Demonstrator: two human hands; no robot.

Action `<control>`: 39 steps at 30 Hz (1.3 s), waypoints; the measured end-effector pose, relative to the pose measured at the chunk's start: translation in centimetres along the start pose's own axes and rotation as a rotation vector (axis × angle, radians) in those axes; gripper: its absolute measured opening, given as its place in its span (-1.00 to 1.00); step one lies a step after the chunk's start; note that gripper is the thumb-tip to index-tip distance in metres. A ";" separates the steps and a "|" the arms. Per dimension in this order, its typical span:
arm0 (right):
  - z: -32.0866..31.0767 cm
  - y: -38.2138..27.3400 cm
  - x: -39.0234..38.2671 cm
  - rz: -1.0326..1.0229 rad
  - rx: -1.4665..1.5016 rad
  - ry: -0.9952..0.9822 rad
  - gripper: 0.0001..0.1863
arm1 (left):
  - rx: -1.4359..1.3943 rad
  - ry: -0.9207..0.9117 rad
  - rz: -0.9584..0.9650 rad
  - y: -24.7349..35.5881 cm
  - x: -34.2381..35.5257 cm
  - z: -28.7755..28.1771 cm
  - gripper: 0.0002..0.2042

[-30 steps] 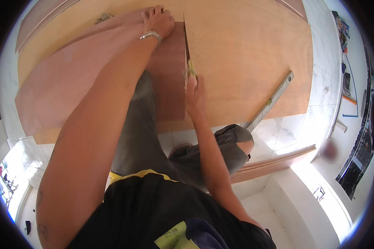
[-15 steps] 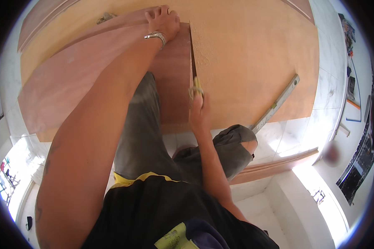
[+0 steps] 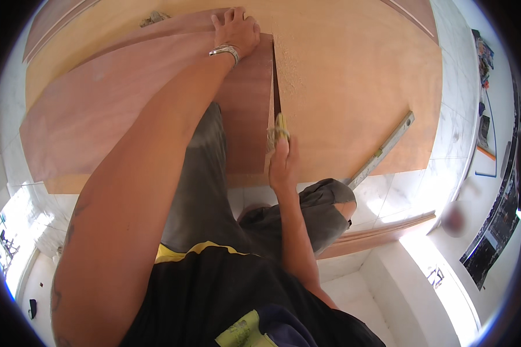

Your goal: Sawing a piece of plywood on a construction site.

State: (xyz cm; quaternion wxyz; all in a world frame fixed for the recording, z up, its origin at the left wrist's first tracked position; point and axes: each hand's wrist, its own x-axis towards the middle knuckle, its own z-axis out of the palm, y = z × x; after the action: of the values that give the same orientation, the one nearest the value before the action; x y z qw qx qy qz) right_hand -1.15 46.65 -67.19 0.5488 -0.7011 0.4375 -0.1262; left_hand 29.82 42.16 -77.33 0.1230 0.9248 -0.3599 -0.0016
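A reddish-brown plywood sheet [image 3: 121, 98] lies over a larger, paler board. My left hand [image 3: 238, 33] rests on the sheet near its far right corner, fingers spread and pressing down, a metal watch on the wrist. My right hand [image 3: 284, 163] is wrapped around the yellowish handle of a handsaw [image 3: 281, 124]. Its narrow dark blade points away from me, along the sheet's right edge. The blade's teeth are too small to make out. My left knee is under or against the near side of the sheet.
The pale board [image 3: 359, 87] spreads beneath, with sawdust [image 3: 292, 75] right of the blade. A metal spirit level [image 3: 382, 149] lies slanted at the right. A crumpled rag-like thing [image 3: 154, 18] sits at the far left. Stacked wood strips [image 3: 382, 231] lie on the near right.
The whole view has shifted slightly. My right hand and the saw have come a little toward me along the sheet's edge. My left hand keeps its place on the sheet.
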 end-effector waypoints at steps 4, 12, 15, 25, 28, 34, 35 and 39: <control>1.2 -2.9 3.7 0.062 -0.136 0.013 -0.57 | -0.030 0.100 0.053 -0.6 0.0 1.1 -0.63; 2.4 -0.2 5.9 -0.097 -0.037 0.045 -0.61 | -0.031 -0.074 0.100 -0.4 0.5 0.4 -0.59; 0.0 0.3 -0.4 -0.003 0.048 -0.016 -0.61 | -0.003 -0.085 0.098 -0.2 0.3 0.0 -0.59; 2.3 -2.6 7.2 0.045 -0.132 -0.043 -0.56 | -0.027 -0.050 0.058 -0.2 0.6 0.8 -0.56; 0.5 -1.8 0.6 -0.053 0.021 -0.008 -0.57 | -0.015 -0.041 0.071 -0.3 0.5 0.7 -0.55; 3.8 -2.6 10.9 -0.226 -0.090 0.073 -0.54 | -0.009 -0.077 0.068 0.1 0.2 -0.4 -0.55; 4.1 -2.6 11.8 -0.145 -0.106 0.053 -0.54 | -0.008 -0.075 0.056 0.2 0.2 -0.6 -0.55; 2.1 -2.0 5.9 0.050 -0.150 0.002 -0.58 | -0.005 -0.109 0.047 0.4 0.3 -1.1 -0.56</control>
State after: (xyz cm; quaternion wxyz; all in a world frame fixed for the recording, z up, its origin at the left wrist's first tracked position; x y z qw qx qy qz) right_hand 4.62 43.69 -68.01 0.4971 -0.7290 0.4638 -0.0800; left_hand 29.87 41.95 -76.20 0.1056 0.9143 -0.3878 -0.0498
